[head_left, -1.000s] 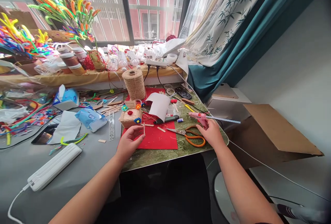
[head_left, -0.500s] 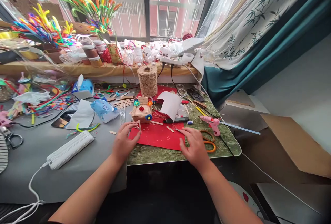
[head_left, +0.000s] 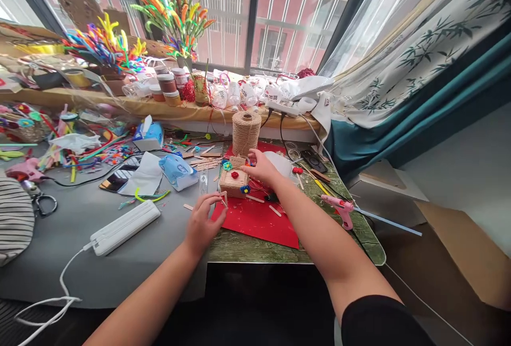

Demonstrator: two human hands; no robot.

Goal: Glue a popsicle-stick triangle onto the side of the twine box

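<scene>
My left hand (head_left: pixel 203 223) is closed in a pinch on a small triangle of craft sticks (head_left: pixel 224 200), just in front of the craft-stick box (head_left: pixel 229 188). Crocheted-looking flowers in teal, red and blue decorate the box, and a small wooden tag (head_left: pixel 237 162) stands at its back. My right hand (head_left: pixel 263 169) reaches over the box's right rear corner, thumb and fingers apart. Its fingertips are at the box's edge; whether they touch it I cannot tell. A twine spool (head_left: pixel 246 134) stands just behind. Under the box lies red card (head_left: pixel 255 229) with loose craft sticks (head_left: pixel 275 211).
A pink glue gun (head_left: pixel 341 209) with a long glue stick rests on the right. On the left are a white power bank-like block (head_left: pixel 125 227), a blue tissue pack (head_left: pixel 178 171) and scissors (head_left: pixel 46 205). Jars (head_left: pixel 167 84) and pipe-cleaner bunches crowd the windowsill.
My right hand has moved from the red card's right side up and left to the box. The thin tool at its fingertips no longer shows. My left hand still holds the triangle.
</scene>
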